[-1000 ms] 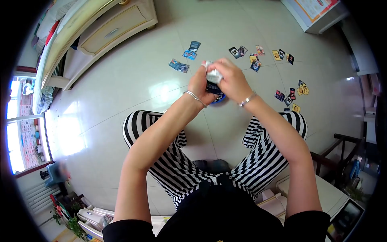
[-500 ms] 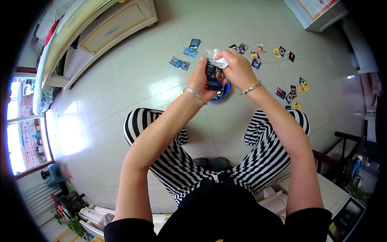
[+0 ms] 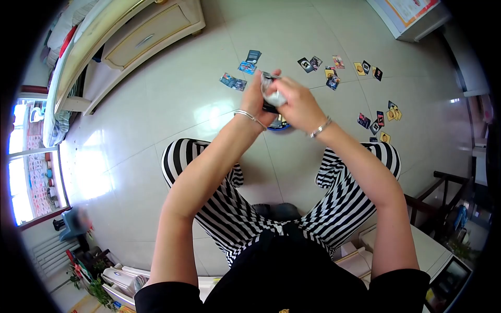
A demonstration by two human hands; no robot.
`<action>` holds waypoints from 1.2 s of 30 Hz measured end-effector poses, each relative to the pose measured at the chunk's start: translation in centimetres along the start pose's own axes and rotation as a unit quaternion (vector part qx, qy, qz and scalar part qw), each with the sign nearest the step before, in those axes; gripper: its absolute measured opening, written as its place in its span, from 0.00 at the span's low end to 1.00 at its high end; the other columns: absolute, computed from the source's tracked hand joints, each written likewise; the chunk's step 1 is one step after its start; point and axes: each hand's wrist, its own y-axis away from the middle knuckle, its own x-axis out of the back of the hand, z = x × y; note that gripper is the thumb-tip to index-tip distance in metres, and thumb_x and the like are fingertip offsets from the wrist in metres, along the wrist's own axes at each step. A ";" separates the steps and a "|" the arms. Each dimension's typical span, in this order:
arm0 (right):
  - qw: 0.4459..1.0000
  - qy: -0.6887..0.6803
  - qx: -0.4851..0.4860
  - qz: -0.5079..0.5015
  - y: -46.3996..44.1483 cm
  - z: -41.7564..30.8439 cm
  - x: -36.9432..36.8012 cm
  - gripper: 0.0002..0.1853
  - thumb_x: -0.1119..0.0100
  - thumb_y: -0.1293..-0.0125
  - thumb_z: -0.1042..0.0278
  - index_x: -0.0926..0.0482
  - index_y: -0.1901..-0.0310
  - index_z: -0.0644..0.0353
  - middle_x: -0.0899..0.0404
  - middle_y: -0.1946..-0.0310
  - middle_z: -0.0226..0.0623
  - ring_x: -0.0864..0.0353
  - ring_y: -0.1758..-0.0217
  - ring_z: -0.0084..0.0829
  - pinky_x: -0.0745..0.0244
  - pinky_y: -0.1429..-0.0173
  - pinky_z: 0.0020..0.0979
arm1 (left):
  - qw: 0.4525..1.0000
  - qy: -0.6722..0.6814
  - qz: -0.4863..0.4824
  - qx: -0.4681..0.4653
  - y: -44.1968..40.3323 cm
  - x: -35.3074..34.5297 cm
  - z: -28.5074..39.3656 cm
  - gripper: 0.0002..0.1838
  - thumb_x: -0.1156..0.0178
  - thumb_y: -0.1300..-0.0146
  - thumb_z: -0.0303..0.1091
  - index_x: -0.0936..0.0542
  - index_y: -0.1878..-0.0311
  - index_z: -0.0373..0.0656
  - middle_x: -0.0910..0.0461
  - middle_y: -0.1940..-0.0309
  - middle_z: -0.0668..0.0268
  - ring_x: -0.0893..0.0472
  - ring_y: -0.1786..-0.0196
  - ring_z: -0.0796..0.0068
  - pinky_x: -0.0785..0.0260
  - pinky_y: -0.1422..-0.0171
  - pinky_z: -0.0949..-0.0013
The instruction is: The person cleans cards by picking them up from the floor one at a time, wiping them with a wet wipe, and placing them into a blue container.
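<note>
Left hand (image 3: 252, 103): at twelve o'clock in my feed, its grip closed around a dark, card-like item (image 3: 269, 108), mostly hidden.
Right hand (image 3: 299, 104): just beside it, grip closed on a crumpled whitish piece (image 3: 275, 98) over the dark item.
Blue-rimmed container (image 3: 278, 129): below the hands, partly blocked from me.
Scattered cards (image 3: 247, 68): I see groups on the tiled floor (image 3: 182, 99), at ten and eleven o'clock from the hands, and between one and four.

Crumpled white sheet (image 3: 275, 99): in bare right hand (image 3: 300, 107), against flat dark packet (image 3: 269, 108) in bare left hand (image 3: 252, 101)
Round blue container (image 3: 279, 129): below both hands
Rectangular blue cards (image 3: 233, 82): on pale tiled floor (image 3: 193, 104), left of hands
Yellow cards (image 3: 394, 113): right of hands
</note>
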 end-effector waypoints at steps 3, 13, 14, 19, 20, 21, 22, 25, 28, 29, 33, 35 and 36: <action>0.997 -0.032 -0.018 -0.061 1.1 -1.1 0.8 0.12 0.50 0.53 0.84 0.28 0.66 0.58 0.26 0.67 0.40 0.25 0.63 0.43 0.30 0.61 0.36 | 1.000 0.016 0.006 0.003 0.0 0.2 0.5 0.25 0.65 0.31 0.53 0.28 0.49 0.44 0.24 0.56 0.62 0.25 0.51 0.64 0.33 0.44 0.58; 0.994 0.062 -0.031 -0.088 1.3 1.1 1.0 0.11 0.49 0.53 0.82 0.27 0.65 0.58 0.26 0.65 0.41 0.25 0.61 0.43 0.30 0.60 0.35 | 0.999 0.025 0.005 -0.032 -1.0 1.0 0.7 0.25 0.64 0.32 0.55 0.32 0.49 0.44 0.25 0.62 0.59 0.23 0.62 0.64 0.28 0.60 0.59; 0.991 0.001 -0.018 -0.132 1.9 0.4 1.2 0.11 0.48 0.53 0.82 0.26 0.66 0.59 0.26 0.65 0.42 0.26 0.61 0.43 0.30 0.60 0.34 | 0.998 0.019 0.028 -0.052 -0.8 0.6 1.1 0.25 0.64 0.32 0.55 0.32 0.48 0.44 0.25 0.62 0.58 0.23 0.62 0.63 0.28 0.60 0.58; 0.881 -0.374 -0.275 -0.090 1.3 0.9 3.6 0.05 0.45 0.40 0.74 0.25 0.62 0.60 0.23 0.65 0.29 0.24 0.64 0.20 0.29 0.60 0.22 | 0.997 0.047 -0.056 -0.038 0.2 -0.3 2.4 0.24 0.63 0.32 0.50 0.33 0.45 0.40 0.27 0.51 0.52 0.25 0.51 0.55 0.31 0.46 0.51; 0.882 -0.373 -0.272 -0.091 1.0 1.2 3.9 0.05 0.45 0.40 0.74 0.25 0.62 0.60 0.23 0.65 0.29 0.24 0.64 0.20 0.29 0.60 0.22 | 0.996 0.046 -0.057 -0.040 0.3 -0.2 2.4 0.24 0.63 0.32 0.50 0.33 0.45 0.40 0.27 0.51 0.52 0.25 0.51 0.55 0.31 0.46 0.51; 0.838 -0.456 -0.294 -0.054 0.6 1.2 4.2 0.06 0.45 0.40 0.73 0.25 0.60 0.60 0.23 0.66 0.29 0.23 0.64 0.20 0.28 0.60 0.22 | 0.997 0.053 -0.046 -0.042 0.5 -0.4 2.3 0.22 0.61 0.31 0.47 0.32 0.47 0.39 0.26 0.54 0.52 0.24 0.53 0.55 0.30 0.47 0.51; 0.785 -0.534 -0.314 -0.016 0.3 1.3 4.4 0.08 0.44 0.40 0.72 0.26 0.58 0.60 0.23 0.66 0.30 0.23 0.65 0.20 0.28 0.60 0.22 | 0.997 0.059 -0.034 -0.043 0.7 -0.6 2.3 0.19 0.59 0.31 0.45 0.31 0.49 0.39 0.26 0.56 0.52 0.23 0.56 0.55 0.29 0.48 0.52; 0.760 -0.568 -0.315 -0.010 -0.1 1.4 4.2 0.10 0.44 0.40 0.72 0.27 0.57 0.63 0.23 0.66 0.32 0.23 0.65 0.21 0.28 0.61 0.22 | 0.998 0.029 -0.027 -0.046 0.0 -0.1 2.1 0.14 0.57 0.32 0.38 0.28 0.53 0.38 0.23 0.61 0.55 0.21 0.58 0.62 0.26 0.51 0.58; 0.755 -0.573 -0.317 0.003 -0.5 1.3 2.8 0.09 0.43 0.41 0.73 0.26 0.59 0.64 0.23 0.66 0.32 0.23 0.66 0.21 0.28 0.62 0.22 | 0.998 -0.006 -0.041 -0.052 -0.3 0.2 1.5 0.11 0.53 0.34 0.36 0.26 0.58 0.39 0.21 0.67 0.63 0.20 0.65 0.71 0.23 0.60 0.68; 0.827 -0.489 -0.278 0.016 -0.6 1.3 2.3 0.08 0.43 0.41 0.73 0.26 0.61 0.63 0.23 0.67 0.31 0.23 0.65 0.21 0.28 0.63 0.22 | 0.996 -0.030 -0.059 -0.054 -1.2 1.1 1.0 0.10 0.52 0.34 0.36 0.26 0.59 0.40 0.21 0.69 0.64 0.20 0.66 0.71 0.24 0.62 0.70; 0.946 -0.253 -0.198 0.026 -1.4 0.5 1.7 0.06 0.43 0.42 0.74 0.25 0.63 0.59 0.24 0.67 0.29 0.25 0.64 0.20 0.29 0.62 0.23 | 0.999 -0.047 -0.015 0.004 0.1 -0.2 0.6 0.17 0.55 0.34 0.48 0.26 0.58 0.43 0.23 0.57 0.63 0.24 0.53 0.70 0.29 0.51 0.64; 0.995 -0.030 -0.069 0.065 -1.8 0.8 1.4 0.10 0.45 0.47 0.79 0.26 0.63 0.56 0.25 0.69 0.32 0.24 0.65 0.26 0.29 0.63 0.27 | 0.997 0.041 -0.057 0.034 1.4 -1.6 0.6 0.25 0.66 0.32 0.54 0.29 0.51 0.44 0.27 0.51 0.59 0.27 0.48 0.61 0.36 0.41 0.55; 0.995 -0.030 -0.071 0.066 -1.6 0.5 1.3 0.10 0.45 0.47 0.79 0.26 0.63 0.56 0.25 0.69 0.32 0.24 0.65 0.26 0.29 0.63 0.27 | 0.997 0.040 -0.057 0.036 1.4 -1.5 0.6 0.25 0.66 0.32 0.54 0.29 0.51 0.44 0.27 0.51 0.59 0.27 0.48 0.61 0.36 0.41 0.55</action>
